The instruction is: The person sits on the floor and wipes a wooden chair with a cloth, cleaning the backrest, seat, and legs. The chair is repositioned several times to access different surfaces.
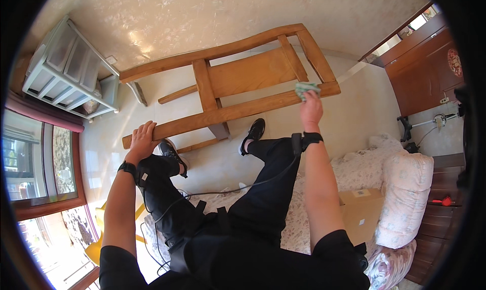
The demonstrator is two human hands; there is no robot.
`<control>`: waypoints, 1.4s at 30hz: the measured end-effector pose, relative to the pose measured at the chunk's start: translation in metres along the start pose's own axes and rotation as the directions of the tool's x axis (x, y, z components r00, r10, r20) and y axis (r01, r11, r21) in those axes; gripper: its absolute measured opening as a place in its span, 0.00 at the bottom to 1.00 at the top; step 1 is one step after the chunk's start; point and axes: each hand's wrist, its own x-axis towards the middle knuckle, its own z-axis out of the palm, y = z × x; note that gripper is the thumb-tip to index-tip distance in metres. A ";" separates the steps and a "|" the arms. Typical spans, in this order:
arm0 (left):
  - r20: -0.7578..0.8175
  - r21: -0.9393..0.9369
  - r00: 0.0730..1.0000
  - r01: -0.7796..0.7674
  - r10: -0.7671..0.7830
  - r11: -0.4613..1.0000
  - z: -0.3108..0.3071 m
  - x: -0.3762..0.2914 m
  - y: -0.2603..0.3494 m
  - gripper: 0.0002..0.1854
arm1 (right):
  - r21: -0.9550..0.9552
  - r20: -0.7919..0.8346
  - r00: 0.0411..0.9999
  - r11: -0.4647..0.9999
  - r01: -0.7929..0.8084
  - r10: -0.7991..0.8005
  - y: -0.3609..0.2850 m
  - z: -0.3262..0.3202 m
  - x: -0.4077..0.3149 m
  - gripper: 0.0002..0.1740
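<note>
A brown wooden furniture frame (212,116), which looks like a chair tipped over, lies before me. A flat wooden panel (252,71) is set between its two long rails. My left hand (143,141) grips the left end of the near rail, its thumb underneath and fingers on top. Toward the right end of that rail, my right hand (311,109) holds a green-and-white cloth (306,89) against the wood. Part of the cloth is hidden by my fingers.
A white drawer rack (72,70) stands at the left near the wall. My shoes (253,132) are under and beside the frame. A cable (228,191) crosses my lap. On the right are a cardboard box (362,210), a rolled quilt (406,199) and a wooden cabinet (421,73).
</note>
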 end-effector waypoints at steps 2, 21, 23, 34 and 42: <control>0.003 -0.012 1.000 -0.002 0.002 1.000 0.000 0.000 -0.001 0.39 | 0.025 -0.088 0.994 0.998 -0.059 0.061 0.002 0.002 0.003 0.13; 0.075 -0.037 0.995 0.066 -0.063 0.997 -0.001 0.008 0.001 0.38 | 0.110 0.177 0.968 0.981 0.158 -0.176 0.003 0.011 0.002 0.13; 0.075 -0.039 0.995 0.065 -0.062 0.997 -0.002 0.008 0.002 0.37 | 0.024 0.081 0.988 0.991 0.133 -0.135 0.037 -0.003 0.033 0.13; 0.086 -0.039 0.993 0.084 -0.081 0.996 -0.005 0.009 0.006 0.38 | 0.046 -0.136 0.991 0.999 0.016 -0.009 0.058 -0.011 0.038 0.13; 0.116 -0.037 0.990 0.088 -0.083 0.995 -0.007 0.011 0.006 0.38 | 0.142 0.120 0.963 0.964 0.225 -0.242 0.023 -0.012 0.003 0.14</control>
